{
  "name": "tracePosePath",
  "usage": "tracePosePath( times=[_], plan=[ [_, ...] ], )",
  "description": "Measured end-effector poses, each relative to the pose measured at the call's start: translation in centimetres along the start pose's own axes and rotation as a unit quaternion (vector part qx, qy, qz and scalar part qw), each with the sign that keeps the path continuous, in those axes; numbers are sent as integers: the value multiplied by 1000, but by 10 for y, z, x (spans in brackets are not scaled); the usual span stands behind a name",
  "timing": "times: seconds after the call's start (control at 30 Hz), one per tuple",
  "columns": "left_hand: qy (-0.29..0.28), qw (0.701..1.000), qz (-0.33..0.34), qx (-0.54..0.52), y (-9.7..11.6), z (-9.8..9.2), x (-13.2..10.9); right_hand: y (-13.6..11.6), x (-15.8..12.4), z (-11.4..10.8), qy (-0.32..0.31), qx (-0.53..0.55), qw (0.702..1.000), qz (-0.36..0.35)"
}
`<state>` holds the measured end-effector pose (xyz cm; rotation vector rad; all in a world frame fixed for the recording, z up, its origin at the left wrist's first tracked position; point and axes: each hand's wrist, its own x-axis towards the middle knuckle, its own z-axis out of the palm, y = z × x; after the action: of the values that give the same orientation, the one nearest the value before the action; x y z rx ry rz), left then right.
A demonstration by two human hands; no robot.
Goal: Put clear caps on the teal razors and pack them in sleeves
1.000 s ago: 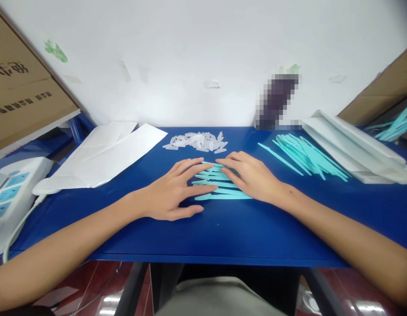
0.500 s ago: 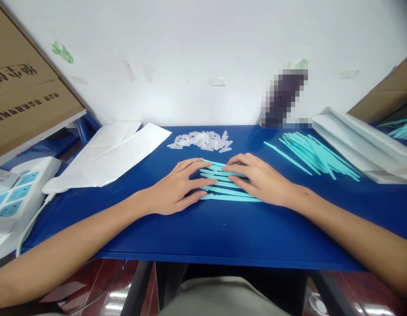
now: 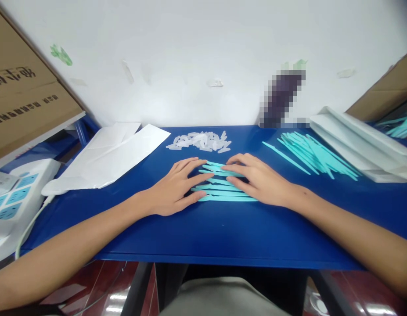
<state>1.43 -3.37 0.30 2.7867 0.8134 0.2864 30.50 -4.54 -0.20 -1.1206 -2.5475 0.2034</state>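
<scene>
Several slim turquoise plastic sticks [image 3: 228, 188] lie side by side in a loose row in front of me, roughly parallel to the table edge. My left hand [image 3: 173, 186] rests over their left ends with its fingers spread. From the other side my right hand [image 3: 264, 180] covers the right ends, its fingers also apart and touching the sticks. Neither hand grips anything. Just beyond them is a small heap of translucent white caps [image 3: 203, 141]. More sticks of the same sort form a pile [image 3: 317, 153] at the right, one lying slightly apart.
The blue table [image 3: 203, 232] backs onto a white wall. White sheets [image 3: 114, 160] and a power strip [image 3: 17, 197] with a cable are on the left, below a cardboard box [image 3: 25, 83]. A white folded wrapper [image 3: 361, 149] lies far right, beside another box [image 3: 384, 94].
The fingers of my left hand have shifted slightly left on the stick ends, and some sticks now lie a little differently. My right hand is almost unchanged.
</scene>
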Motion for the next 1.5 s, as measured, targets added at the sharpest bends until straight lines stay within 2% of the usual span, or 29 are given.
tracePosePath(
  times=[0.17,0.47,0.77,1.0,1.13,1.27,1.4,1.5],
  plan=[
    [-8,999,-53,12,0,3,-2,-1,-1,0,-6,-7,1000,-6],
    [-26,998,-55,12,2,0,0,-2,-2,-4,-32,-1,1000,1],
    [-18,999,-47,7,2,0,-1,9,-2,-6,-5,-53,999,8],
    [-52,991,-118,19,5,3,3,13,-2,-7,-2,-100,995,24],
    [-43,991,-128,22,6,4,4,12,-2,-8,7,-124,991,39],
    [-40,990,-132,11,5,4,4,9,-2,-8,-10,-98,995,9],
    [-62,986,-154,12,5,4,7,8,-2,-11,-21,-76,997,-10],
    [-78,984,-160,20,6,3,9,12,-3,-21,8,-144,988,53]
  ],
)
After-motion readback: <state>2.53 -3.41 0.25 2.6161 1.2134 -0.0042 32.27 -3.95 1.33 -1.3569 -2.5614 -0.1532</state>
